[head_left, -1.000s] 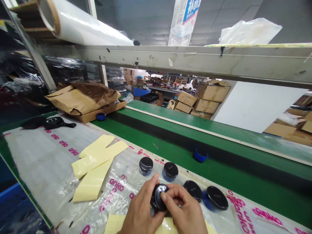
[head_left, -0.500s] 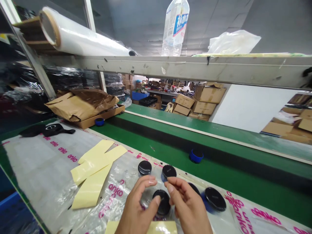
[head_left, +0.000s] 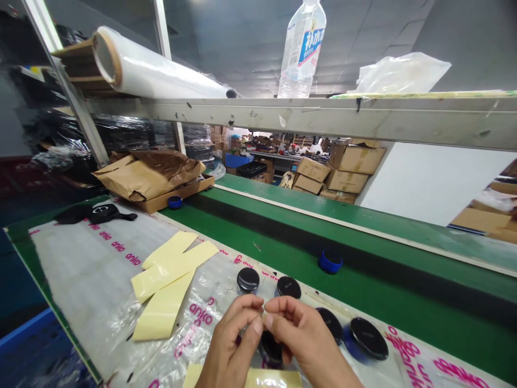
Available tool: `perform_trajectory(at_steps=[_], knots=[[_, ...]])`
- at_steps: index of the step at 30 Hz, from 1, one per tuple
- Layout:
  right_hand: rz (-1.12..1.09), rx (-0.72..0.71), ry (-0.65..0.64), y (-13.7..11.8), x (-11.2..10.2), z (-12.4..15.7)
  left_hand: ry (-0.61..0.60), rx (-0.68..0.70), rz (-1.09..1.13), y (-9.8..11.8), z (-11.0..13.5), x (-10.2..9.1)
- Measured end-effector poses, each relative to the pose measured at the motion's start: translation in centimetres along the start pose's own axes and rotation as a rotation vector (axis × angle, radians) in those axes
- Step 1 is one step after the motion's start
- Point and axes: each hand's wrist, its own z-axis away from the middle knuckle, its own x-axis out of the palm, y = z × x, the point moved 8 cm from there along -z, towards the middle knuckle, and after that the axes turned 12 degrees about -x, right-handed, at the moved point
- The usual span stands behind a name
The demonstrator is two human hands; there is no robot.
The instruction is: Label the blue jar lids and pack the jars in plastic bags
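Fingertips of my left hand (head_left: 236,337) and my right hand (head_left: 302,337) meet in a pinch. Whatever lies between them is too small or hidden to make out. Just beneath is a round black-topped piece (head_left: 271,350), partly covered by my fingers. Similar glossy black round pieces stand around: one (head_left: 247,279) and another (head_left: 288,288) beyond my fingertips, a third (head_left: 330,324) beside my right hand, and a larger-looking one (head_left: 367,338) further right with a bluish side. A yellow strip (head_left: 278,378) lies under my wrists.
Yellow backing strips (head_left: 167,275) overlap on the plastic-covered bench (head_left: 109,285) at left. On the green belt (head_left: 258,237) sit blue-sided round pieces (head_left: 330,262). A shallow carton (head_left: 177,195) with brown paper stands at the back left. A metal shelf beam (head_left: 226,111) crosses above, carrying a bottle (head_left: 302,51).
My left thumb and fingers have closed from apart into a pinch, meeting my right fingertips. The hands now cover more of the round piece below. The view has shifted slightly left.
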Motion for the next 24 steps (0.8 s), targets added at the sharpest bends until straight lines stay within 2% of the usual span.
perform_trajectory(at_steps=[7,14,18,24], knots=[[0.037,0.016,-0.039,-0.2,0.5,0.2,-0.045,-0.037,-0.07,-0.5,0.2,0.1],[0.062,-0.044,-0.057,-0.4,0.9,0.8,-0.021,-0.009,-0.003,-0.4,0.4,0.1],[0.089,-0.112,-0.045,-0.7,1.3,1.1,0.017,-0.015,0.038,-0.4,0.5,-0.2],[0.065,-0.08,0.003,-0.2,1.6,1.4,0.13,0.019,-0.038,-0.2,0.6,-1.1]])
